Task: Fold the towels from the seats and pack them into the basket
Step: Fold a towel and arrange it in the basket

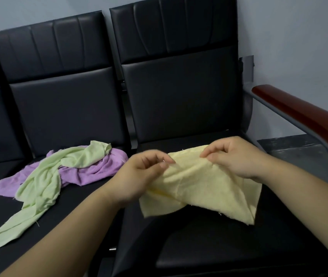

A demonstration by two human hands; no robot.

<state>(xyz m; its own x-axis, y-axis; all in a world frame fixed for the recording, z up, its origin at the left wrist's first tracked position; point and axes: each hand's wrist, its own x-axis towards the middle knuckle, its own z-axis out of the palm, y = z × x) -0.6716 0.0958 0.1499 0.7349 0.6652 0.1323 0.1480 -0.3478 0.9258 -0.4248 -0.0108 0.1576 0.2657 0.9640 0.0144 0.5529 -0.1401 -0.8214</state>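
Note:
A pale yellow towel (201, 186) hangs crumpled over the right black seat (209, 246), held up by both hands. My left hand (141, 174) pinches its upper edge on the left side. On the right, my right hand (237, 156) pinches the same edge with curled fingers. A light green towel (39, 186) lies strewn across a purple towel (91, 172) on the middle seat (69, 226). No basket is in view.
The row of black padded seats stands against a pale wall. A red-brown wooden armrest (302, 116) on a grey metal frame borders the right seat. A dark grey surface (290, 148) lies beyond it.

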